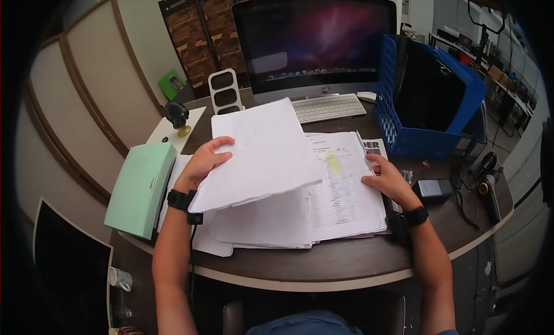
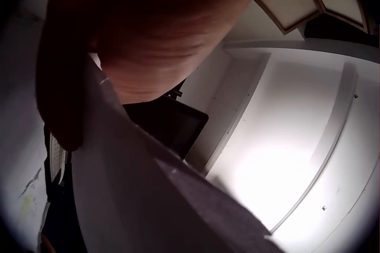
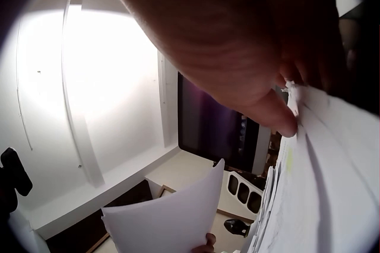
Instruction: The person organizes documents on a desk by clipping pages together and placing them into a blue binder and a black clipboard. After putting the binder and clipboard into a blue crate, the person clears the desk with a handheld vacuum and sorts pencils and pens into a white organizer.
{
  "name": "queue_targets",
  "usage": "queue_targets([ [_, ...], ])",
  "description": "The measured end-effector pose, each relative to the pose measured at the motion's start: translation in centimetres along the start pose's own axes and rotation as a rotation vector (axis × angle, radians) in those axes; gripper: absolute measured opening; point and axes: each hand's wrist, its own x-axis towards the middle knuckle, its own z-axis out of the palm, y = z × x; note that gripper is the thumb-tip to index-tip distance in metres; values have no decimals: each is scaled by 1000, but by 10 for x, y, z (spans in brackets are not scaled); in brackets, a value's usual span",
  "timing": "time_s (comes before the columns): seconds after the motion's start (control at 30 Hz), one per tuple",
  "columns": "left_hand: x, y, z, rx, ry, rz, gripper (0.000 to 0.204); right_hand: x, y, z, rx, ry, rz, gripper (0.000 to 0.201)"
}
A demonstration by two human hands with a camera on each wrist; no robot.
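Note:
My left hand (image 1: 203,165) grips a thin stack of white sheets (image 1: 259,153) by its left edge, thumb on top. The stack is lifted and tilted over the other papers; its top sheet looks nearly blank. My right hand (image 1: 393,184) pinches the right edge of a pile of printed sheets (image 1: 349,205), which carry a table and a yellow highlighter mark. In the right wrist view, the thumb (image 3: 276,116) lies against the pile's uneven edge. More white papers (image 1: 262,225) lie on the desk under the raised stack, which partly hides them.
A pale green box file (image 1: 138,188) stands left of the papers. Behind are a keyboard (image 1: 329,109), a monitor (image 1: 314,43) and a white three-slot holder (image 1: 225,91). A blue file rack (image 1: 418,136), a small grey-black box (image 1: 434,189) and cables are at the right.

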Motion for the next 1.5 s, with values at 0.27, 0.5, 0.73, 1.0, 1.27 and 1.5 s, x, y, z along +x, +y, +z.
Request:
queue_targets([
  [0.27, 6, -35, -2, 670, 121, -39, 59, 2, 3, 5, 218, -27, 67, 51],
  [0.5, 4, -39, 12, 535, 60, -201, 64, -2, -3, 9, 239, -195, 52, 27],
  [0.73, -2, -23, 5, -55, 94, -57, 32, -5, -4, 7, 178, -181, 23, 24],
  [1.0, -5, -36, -14, 79, 49, -179, 34, -4, -3, 8, 145, -183, -18, 23],
  [1.27, -3, -39, 21, 456, -11, -72, 33, -2, 0, 9, 166, -227, 68, 27],
  [1.5, 3, -17, 15, -77, 121, 109, 30, -2, -1, 2, -2, -205, -64, 29],
])
